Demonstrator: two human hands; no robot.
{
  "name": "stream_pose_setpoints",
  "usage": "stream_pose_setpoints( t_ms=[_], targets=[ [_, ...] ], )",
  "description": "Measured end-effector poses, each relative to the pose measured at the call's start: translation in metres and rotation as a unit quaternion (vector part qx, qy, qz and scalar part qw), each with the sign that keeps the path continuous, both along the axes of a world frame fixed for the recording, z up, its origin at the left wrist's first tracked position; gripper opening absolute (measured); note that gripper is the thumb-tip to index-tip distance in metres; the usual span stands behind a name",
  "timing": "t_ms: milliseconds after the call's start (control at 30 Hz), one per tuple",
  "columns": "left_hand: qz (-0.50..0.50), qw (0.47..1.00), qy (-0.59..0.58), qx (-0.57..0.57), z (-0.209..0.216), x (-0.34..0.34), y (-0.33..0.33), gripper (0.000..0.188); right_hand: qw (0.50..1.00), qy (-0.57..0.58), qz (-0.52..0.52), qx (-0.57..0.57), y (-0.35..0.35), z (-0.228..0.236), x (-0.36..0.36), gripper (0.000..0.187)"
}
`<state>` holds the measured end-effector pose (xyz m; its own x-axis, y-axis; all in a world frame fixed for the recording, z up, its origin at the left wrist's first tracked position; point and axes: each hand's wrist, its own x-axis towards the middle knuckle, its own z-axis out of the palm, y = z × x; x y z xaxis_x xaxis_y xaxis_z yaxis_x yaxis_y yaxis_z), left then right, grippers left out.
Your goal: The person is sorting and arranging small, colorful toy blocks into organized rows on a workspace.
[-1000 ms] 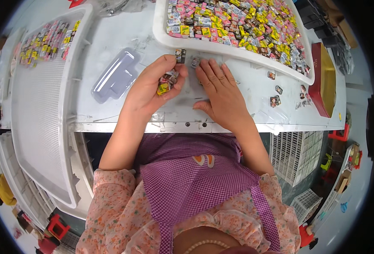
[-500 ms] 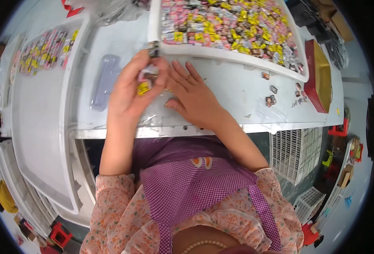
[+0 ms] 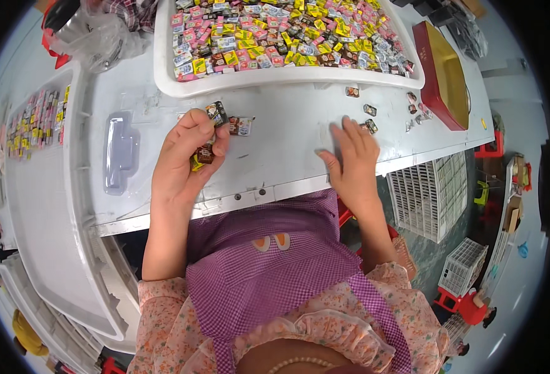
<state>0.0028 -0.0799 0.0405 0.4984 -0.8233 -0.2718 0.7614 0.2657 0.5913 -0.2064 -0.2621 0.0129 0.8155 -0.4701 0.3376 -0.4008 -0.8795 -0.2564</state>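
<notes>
My left hand (image 3: 181, 153) is closed around several small wrapped candies. A black-and-white candy (image 3: 216, 113) sticks up past its fingertips, and a brown candy (image 3: 205, 153) shows lower, by the palm, with a bit of yellow wrapper. Just right of those fingers, a white-and-brown pair of candies (image 3: 241, 126) lies on the table. My right hand (image 3: 356, 153) is over the table at the right, fingers spread and nothing visible in it. Its fingertips are beside a dark candy (image 3: 370, 126); another dark candy (image 3: 369, 110) lies a little farther off.
A large white tray (image 3: 300, 80) heaped with mixed candies stands at the back. On the left are a clear plastic insert (image 3: 118, 156) and a long white tray (image 3: 41, 199) with rows of candies at its far end. A red box with a gold inside (image 3: 434, 81) stands at right.
My right hand has left the left hand's side and moved right, toward the loose dark candies. The left hand keeps its candies. The whole view has shifted, and the table sits differently in it.
</notes>
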Motion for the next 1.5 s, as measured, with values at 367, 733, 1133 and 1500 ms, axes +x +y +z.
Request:
stream_pose_setpoints(
  t_ms=[367,733,1133,1500],
  targets=[
    [0.016,0.994,-0.051,0.099,-0.012,-0.001,-0.021,0.008,0.974,-0.092,0.163,0.130,0.026,-0.006,0.050,0.041],
    [-0.028,0.574,-0.761,0.300,-0.003,0.004,-0.033,0.036,0.999,0.016,0.028,0.009,0.011,-0.005,0.034,0.047],
    [-0.060,0.315,-0.872,0.371,0.001,0.000,-0.057,0.027,0.995,-0.054,0.035,0.080,0.003,-0.004,0.029,0.031],
    [-0.072,0.293,-0.894,0.331,-0.006,0.005,-0.049,0.027,0.983,-0.170,0.019,0.060,0.005,0.003,0.037,0.029]
  ],
)
